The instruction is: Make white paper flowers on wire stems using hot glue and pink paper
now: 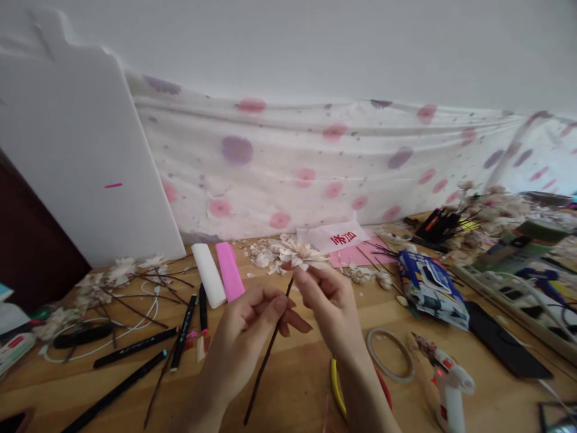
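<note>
L hand (pixel 241 343), R hand (pixel 327 307) — stem (pixel 265 373), flower (pixel 300 254) above

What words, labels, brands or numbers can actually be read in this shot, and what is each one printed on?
White paper card: red characters, too blurred to quote.
Blue-and-white packet: print too small to read.
No other text is legible.

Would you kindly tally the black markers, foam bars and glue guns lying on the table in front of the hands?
Black markers: 4
Foam bars: 2
Glue guns: 1
Total: 7
</note>
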Motion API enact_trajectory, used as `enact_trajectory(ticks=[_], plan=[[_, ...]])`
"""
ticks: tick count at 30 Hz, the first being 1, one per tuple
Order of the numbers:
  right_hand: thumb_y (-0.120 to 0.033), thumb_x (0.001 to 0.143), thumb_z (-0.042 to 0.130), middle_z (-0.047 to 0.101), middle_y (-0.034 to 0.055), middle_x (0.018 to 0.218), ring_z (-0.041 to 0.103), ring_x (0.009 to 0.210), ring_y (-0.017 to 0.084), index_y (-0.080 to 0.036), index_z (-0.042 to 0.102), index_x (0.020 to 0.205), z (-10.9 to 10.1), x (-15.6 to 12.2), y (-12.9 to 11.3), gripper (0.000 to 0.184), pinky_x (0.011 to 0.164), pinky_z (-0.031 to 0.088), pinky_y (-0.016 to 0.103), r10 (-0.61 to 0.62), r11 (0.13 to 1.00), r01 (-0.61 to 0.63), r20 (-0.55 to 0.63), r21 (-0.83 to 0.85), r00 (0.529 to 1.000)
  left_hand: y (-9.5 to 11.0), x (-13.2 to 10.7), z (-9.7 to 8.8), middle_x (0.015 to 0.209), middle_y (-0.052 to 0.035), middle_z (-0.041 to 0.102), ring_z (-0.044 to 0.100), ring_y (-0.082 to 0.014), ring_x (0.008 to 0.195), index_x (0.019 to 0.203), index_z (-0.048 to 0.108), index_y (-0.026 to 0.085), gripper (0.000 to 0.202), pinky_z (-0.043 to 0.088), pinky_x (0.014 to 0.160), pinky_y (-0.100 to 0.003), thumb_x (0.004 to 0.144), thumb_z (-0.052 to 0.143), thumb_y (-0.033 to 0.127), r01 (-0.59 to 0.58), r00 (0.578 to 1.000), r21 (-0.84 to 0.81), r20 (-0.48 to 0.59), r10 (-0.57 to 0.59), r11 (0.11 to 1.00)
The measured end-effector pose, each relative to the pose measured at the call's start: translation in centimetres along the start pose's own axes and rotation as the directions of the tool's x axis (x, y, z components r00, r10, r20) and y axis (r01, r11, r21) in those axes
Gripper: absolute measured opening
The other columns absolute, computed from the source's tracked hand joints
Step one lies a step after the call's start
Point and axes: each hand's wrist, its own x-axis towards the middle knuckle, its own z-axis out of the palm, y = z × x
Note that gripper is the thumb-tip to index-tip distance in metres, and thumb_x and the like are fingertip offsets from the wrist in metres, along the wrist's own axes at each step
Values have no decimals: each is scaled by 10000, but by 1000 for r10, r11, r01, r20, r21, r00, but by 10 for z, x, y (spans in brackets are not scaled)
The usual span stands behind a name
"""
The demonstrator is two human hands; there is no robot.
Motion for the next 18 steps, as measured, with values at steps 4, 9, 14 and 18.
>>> enact_trajectory(ticks=[4,9,14,18], plan=[[-450,838,757,306,-88,489,243,460,72,-200,538,560,0,1,-2,434,440,209,239,96,987,-102,55,128,994,0,-2,6,728,-33,782,658,-164,674,829,706,199,251,510,657,-254,942,679,421,-36,998,94,-54,41,995],[-426,794,801,276,-102,477,196,459,62,-184,764,730,-6,2,-2,252,458,165,247,182,946,-195,72,261,981,0,-4,12,765,-26,787,668,-177,693,830,712,224,179,510,662,-266,953,654,340,-104,982,274,-123,142,956],[-433,759,812,244,-106,457,148,435,52,-171,822,800,-9,2,-3,265,437,111,247,213,915,-236,103,328,972,-1,-7,13,770,-26,792,699,-201,725,827,701,237,148,520,676,-281,940,666,328,-97,979,333,-136,150,938],[-427,750,821,274,-99,464,151,430,47,-173,822,789,-10,2,-4,257,414,111,235,203,906,-233,120,354,972,-1,-8,10,797,-35,799,728,-201,751,815,693,230,194,531,714,-282,955,654,359,-107,988,312,-76,137,944]])
